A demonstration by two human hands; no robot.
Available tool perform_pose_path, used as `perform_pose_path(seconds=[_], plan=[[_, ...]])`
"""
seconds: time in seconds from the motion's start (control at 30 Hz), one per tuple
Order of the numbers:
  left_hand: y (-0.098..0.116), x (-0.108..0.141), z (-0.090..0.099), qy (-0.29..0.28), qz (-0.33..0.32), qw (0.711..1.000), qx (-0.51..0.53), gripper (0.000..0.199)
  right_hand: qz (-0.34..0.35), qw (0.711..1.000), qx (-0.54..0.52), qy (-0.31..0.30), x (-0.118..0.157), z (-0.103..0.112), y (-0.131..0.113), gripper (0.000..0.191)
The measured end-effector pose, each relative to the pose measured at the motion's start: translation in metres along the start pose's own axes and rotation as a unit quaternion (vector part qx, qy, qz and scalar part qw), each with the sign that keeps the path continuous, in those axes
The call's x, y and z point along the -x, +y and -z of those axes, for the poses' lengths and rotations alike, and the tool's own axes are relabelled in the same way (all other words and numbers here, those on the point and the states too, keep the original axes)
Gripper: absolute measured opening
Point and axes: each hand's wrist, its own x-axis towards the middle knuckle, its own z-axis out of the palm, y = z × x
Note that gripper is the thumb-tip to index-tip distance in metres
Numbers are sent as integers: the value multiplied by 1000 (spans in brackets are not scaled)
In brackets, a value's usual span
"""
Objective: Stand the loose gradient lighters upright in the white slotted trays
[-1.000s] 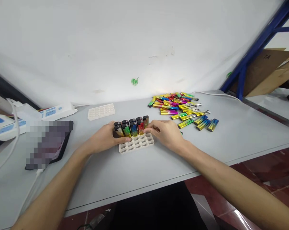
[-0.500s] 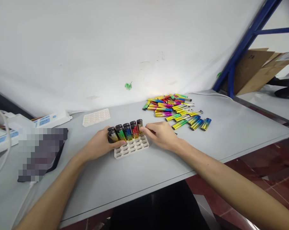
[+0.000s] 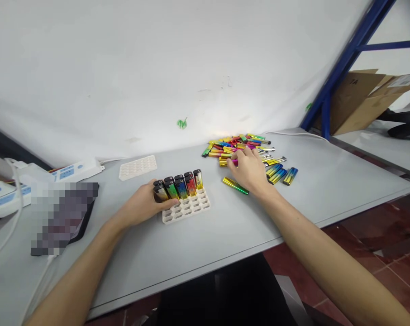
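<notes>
My left hand [image 3: 145, 201] is wrapped around the left end of a white plastic tray [image 3: 188, 210] with rows of holes. Several shiny coloured lighters [image 3: 181, 188] with black tops stand upright in the tray's back rows, and the thumb lies across the front of the leftmost ones. My right hand [image 3: 247, 170] is over a loose pile of metallic lighters [image 3: 221, 147], fingers bent downward and thumb apart, with no lighter visible in its grasp. A single gold-green lighter [image 3: 235, 185] lies on the table just below that hand.
A second white tray [image 3: 137, 167] lies flat near the wall. To the left are power strips [image 3: 67, 173], a blurred phone-like device [image 3: 65, 219] and white cables. Blue-gold lighters [image 3: 289, 176] lie at the pile's right. A blue metal frame [image 3: 327, 108] and cardboard boxes [image 3: 357, 97] stand at right.
My right hand has left the rightmost upright lighter in the tray and moved right to the pile. The gold-green lighter beneath it has come into view. My left hand stays on the tray.
</notes>
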Motion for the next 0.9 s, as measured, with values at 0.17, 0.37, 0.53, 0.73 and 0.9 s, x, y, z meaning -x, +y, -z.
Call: perform_pose_path(seconds=[0.17, 0.37, 0.53, 0.73, 0.9], plan=[[-1, 0, 1, -36, 2, 999, -19, 48, -58, 996, 57, -30, 0, -8, 8, 44], [-3, 0, 1, -39, -7, 999, -18, 52, -69, 991, 75, -83, 1, -8, 2, 42], [0, 2, 2, -38, -5, 999, -26, 55, -36, 992, 67, -105, 0, -5, 4, 34], [-4, 0, 1, -44, -13, 998, -43, 55, 8, 997, -47, -64, -4, 2, 5, 18], [-4, 0, 1, -43, -2, 998, -45, 55, -71, 908, -410, -51, -4, 7, -8, 28]])
